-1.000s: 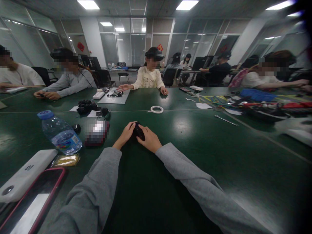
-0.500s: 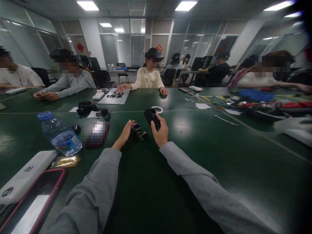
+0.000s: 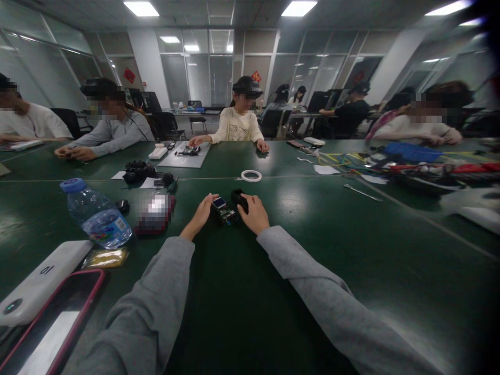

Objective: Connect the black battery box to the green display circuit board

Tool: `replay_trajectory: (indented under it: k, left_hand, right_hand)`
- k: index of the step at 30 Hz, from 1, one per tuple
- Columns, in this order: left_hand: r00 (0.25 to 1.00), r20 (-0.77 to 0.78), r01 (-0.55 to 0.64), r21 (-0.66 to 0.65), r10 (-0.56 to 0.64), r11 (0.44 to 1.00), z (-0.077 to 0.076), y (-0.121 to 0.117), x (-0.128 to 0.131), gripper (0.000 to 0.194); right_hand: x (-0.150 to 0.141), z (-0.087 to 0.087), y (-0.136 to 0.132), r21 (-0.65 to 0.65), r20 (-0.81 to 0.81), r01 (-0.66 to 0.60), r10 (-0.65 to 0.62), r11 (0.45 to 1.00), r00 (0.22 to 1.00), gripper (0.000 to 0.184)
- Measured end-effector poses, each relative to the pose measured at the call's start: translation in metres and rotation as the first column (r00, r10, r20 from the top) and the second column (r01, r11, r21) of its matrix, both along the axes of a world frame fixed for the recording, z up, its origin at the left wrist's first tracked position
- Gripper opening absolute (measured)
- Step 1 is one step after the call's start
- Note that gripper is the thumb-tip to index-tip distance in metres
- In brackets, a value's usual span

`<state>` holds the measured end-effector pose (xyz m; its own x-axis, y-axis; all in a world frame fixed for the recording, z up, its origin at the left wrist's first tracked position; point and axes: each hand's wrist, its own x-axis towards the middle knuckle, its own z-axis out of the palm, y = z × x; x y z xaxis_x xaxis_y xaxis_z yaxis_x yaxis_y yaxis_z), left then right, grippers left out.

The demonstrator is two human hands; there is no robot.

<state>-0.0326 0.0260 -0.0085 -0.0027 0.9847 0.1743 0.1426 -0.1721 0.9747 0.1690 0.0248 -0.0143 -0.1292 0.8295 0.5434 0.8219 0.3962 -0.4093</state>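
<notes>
In the head view, a small circuit board with a little screen (image 3: pixel 225 212) lies on the green table between my hands. My left hand (image 3: pixel 202 213) is at its left edge, fingers stretched out, fingertips by the screen's upper corner; whether they touch it I cannot tell. Just right of the board, my right hand (image 3: pixel 255 214) has its fingers closed over a black plastic case (image 3: pixel 237 197), which is down at the table surface. My fingers hide much of the case.
Beyond my hands lies a white tape ring (image 3: pixel 251 176). To the left are a water bottle (image 3: pixel 96 216), a phone (image 3: pixel 58 317), a white device (image 3: pixel 45 284) and a yellow packet (image 3: pixel 105 258). A wrench (image 3: pixel 362 192) and tangled cables (image 3: pixel 414 161) lie right. Several people sit around.
My right hand has lowered the black case to the table beside the circuit board and tilted it away, uncovering the tape ring. My left hand has barely moved.
</notes>
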Motion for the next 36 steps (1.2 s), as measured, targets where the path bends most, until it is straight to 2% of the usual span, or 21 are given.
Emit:
replay_trajectory:
  k: [3, 4, 6, 9, 11, 13, 17, 22, 25, 27, 31, 34, 36]
  left_hand:
    - [1.0, 0.015, 0.017, 0.006, -0.017, 1.0, -0.002, 0.001, 0.0, 0.053]
    - [1.0, 0.019, 0.02, 0.008, -0.02, 1.0, -0.002, 0.002, 0.0, 0.053]
    - [0.999, 0.026, 0.019, 0.021, -0.02, 1.0, -0.003, 0.002, -0.001, 0.052]
    - [0.999, 0.028, 0.017, 0.056, -0.018, 0.998, -0.003, 0.002, -0.001, 0.049]
    - [0.999, 0.025, 0.022, 0.07, -0.024, 0.997, -0.003, 0.002, -0.001, 0.047]
    - [0.999, 0.024, 0.023, 0.076, -0.025, 0.997, -0.004, 0.003, -0.002, 0.046]
    - [0.998, 0.041, 0.045, 0.076, -0.049, 0.996, -0.01, 0.008, -0.002, 0.045]
    - [0.996, 0.044, 0.069, 0.09, -0.073, 0.994, -0.011, 0.009, -0.002, 0.04]
    - [0.999, 0.012, 0.038, 0.09, -0.039, 0.995, -0.006, 0.006, -0.001, 0.038]
    - [1.0, -0.001, 0.022, 0.088, -0.022, 0.996, -0.004, 0.004, 0.0, 0.037]
    - [0.997, 0.001, 0.08, 0.092, -0.08, 0.993, -0.002, 0.002, 0.001, 0.041]
    - [0.992, -0.018, 0.129, 0.096, -0.127, 0.987, -0.006, 0.003, 0.001, 0.052]
    - [0.992, -0.034, 0.126, 0.077, -0.124, 0.989, -0.008, 0.004, 0.0, 0.057]
  right_hand:
    - [-0.003, 0.012, -0.008, 0.148, -0.031, 0.054, -0.05, 0.988, 0.998, 0.042]
    - [-0.006, 0.017, -0.014, 0.193, -0.026, 0.041, -0.037, 0.98, 0.999, 0.041]
    - [-0.016, 0.025, -0.027, 0.244, 0.047, -0.066, 0.057, 0.967, 0.997, 0.038]
    - [-0.036, 0.029, -0.045, 0.205, 0.201, -0.259, 0.218, 0.944, 0.955, 0.04]
    - [-0.045, 0.026, -0.052, 0.16, 0.243, -0.298, 0.255, 0.941, 0.936, 0.042]
    - [-0.047, 0.021, -0.051, 0.137, 0.233, -0.261, 0.225, 0.955, 0.946, 0.042]
    - [-0.041, 0.011, -0.04, 0.104, 0.151, -0.106, 0.09, 0.989, 0.984, 0.038]
    - [-0.035, 0.003, -0.03, 0.05, 0.097, -0.078, 0.073, 0.996, 0.993, 0.042]
    - [-0.034, -0.002, -0.022, -0.001, -0.018, -0.092, 0.092, 0.996, 0.996, 0.04]
    - [-0.032, -0.006, -0.015, -0.045, -0.187, -0.146, 0.135, 0.988, 0.973, 0.034]
    - [-0.027, -0.012, -0.003, -0.113, -0.56, -0.252, 0.148, 0.961, 0.815, 0.032]
    - [-0.026, -0.012, 0.001, -0.125, -0.697, -0.282, 0.118, 0.951, 0.707, 0.035]
    - [-0.026, -0.011, 0.0, -0.117, -0.738, -0.301, 0.12, 0.946, 0.664, 0.036]
